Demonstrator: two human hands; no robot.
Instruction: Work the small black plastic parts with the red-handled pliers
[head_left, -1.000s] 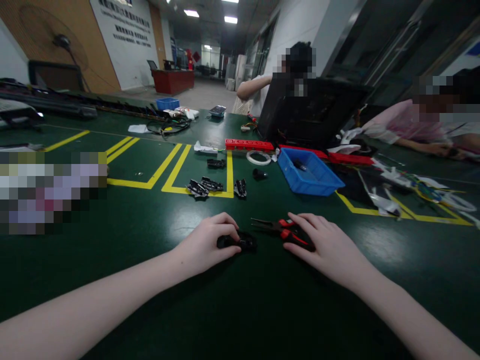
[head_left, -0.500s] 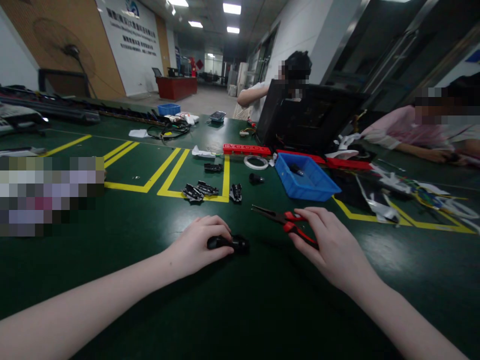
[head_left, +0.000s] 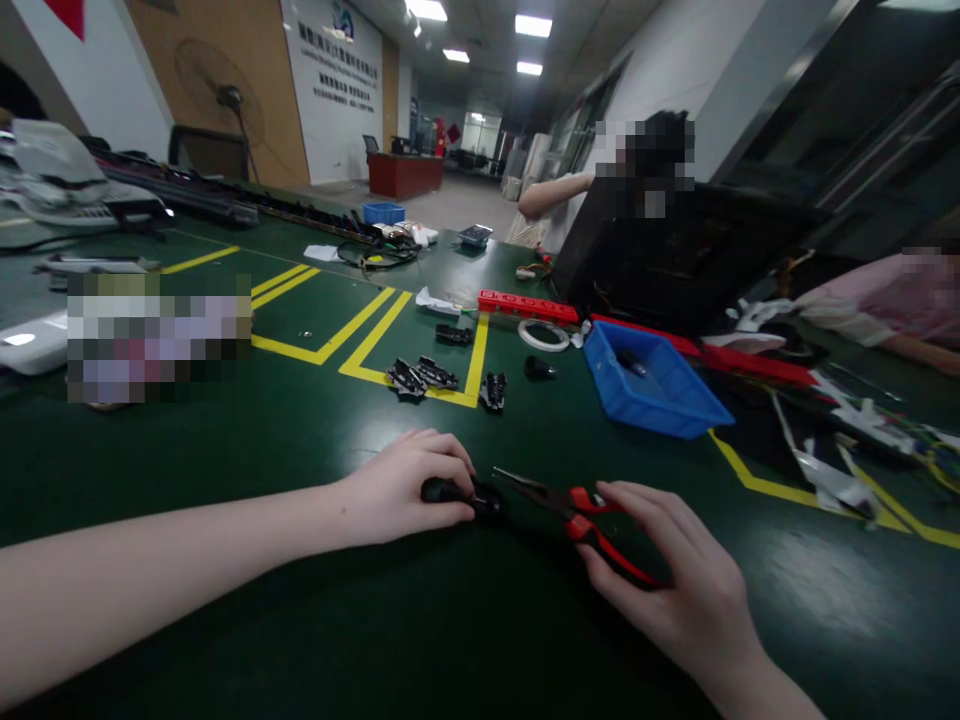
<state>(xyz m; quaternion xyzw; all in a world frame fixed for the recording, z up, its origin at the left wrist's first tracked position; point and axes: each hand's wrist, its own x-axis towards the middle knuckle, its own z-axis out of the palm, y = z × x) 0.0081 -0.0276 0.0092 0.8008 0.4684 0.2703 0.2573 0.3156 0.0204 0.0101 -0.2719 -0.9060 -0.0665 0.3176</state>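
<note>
My left hand (head_left: 416, 482) is closed around a black plastic part (head_left: 491, 500) low over the green tabletop, its rounded end sticking out past my thumb. Most of the part is hidden by my fingers. In my right hand (head_left: 694, 565) are long-nose pliers (head_left: 581, 525) with red and black handles. Their jaws point left, with the tip near the exposed end of the part; whether they touch cannot be told. Beyond my hands lie several small black shell pieces (head_left: 493, 391) with workings showing, and a dark cylindrical piece (head_left: 538, 368).
A blue bin (head_left: 656, 385) holding a dark piece stands at the right, by a white ring (head_left: 544, 335). Behind are red power strips (head_left: 527, 304) and a large black case (head_left: 690, 240) with a person behind it. White scraps and wires (head_left: 840, 485) lie far right.
The pliers' tip has come down and left, closer to the black part. My left hand keeps its hold. The whole view has shifted, so the background appears further right.
</note>
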